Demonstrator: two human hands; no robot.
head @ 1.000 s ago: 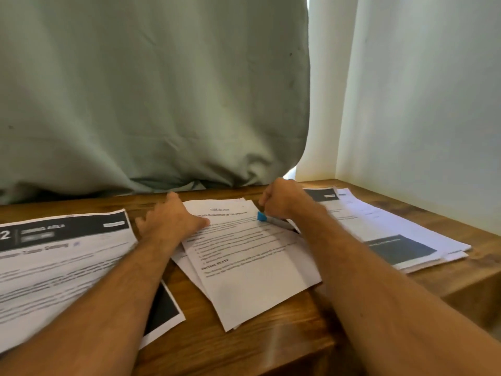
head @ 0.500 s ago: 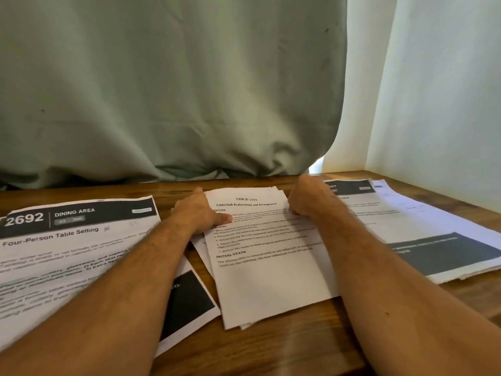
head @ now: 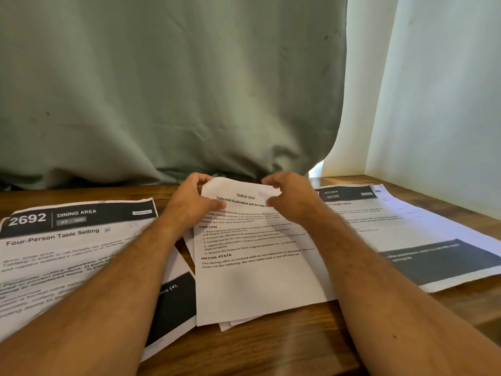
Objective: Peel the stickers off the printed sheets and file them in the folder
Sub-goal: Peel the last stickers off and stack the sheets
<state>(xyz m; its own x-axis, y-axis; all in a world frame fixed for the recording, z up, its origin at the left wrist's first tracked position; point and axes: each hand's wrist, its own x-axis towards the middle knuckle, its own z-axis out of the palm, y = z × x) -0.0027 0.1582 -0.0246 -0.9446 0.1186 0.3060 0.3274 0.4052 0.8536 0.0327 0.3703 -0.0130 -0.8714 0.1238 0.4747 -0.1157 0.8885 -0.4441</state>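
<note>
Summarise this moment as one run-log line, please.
left hand: grips middle sheet top | right hand: at top edge | sticker: none visible

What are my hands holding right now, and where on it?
The left hand grips the white printed Tablecloth sheet at its lifted far-left corner; the right hand curls at its far-right edge, its hold unclear.

Soft daylight enters at the curtain point(head: 168, 85) gap, right; wide-angle bending and blurred print toward the edges.

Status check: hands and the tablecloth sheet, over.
Left hand grips middle sheet at top-left corner. Right hand curled at top-right edge, grip unclear. No sticker or folder in view.
</note>
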